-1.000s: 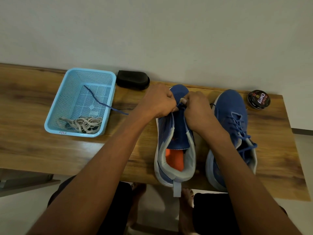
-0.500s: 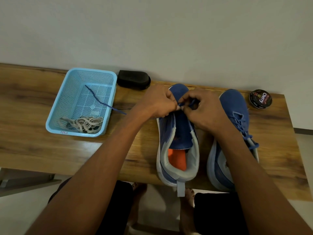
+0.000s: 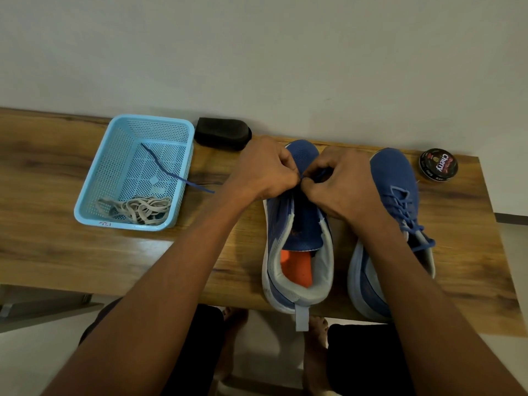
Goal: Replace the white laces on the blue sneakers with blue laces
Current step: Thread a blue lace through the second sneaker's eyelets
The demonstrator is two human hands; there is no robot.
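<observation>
A plain pale wall (image 3: 285, 52) filled the upper half of the frame, a wood-grain table (image 3: 57, 252) ran across the middle against it, and light floor (image 3: 34, 364) showed along the bottom and right edge.

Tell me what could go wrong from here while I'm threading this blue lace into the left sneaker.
The blue lace trails over the basket rim, so a hard pull might tug the basket. The heel of the sneaker being laced overhangs the bench edge and could tip off. Both hands hide the eyelets, so a skipped hole is possible.
</observation>
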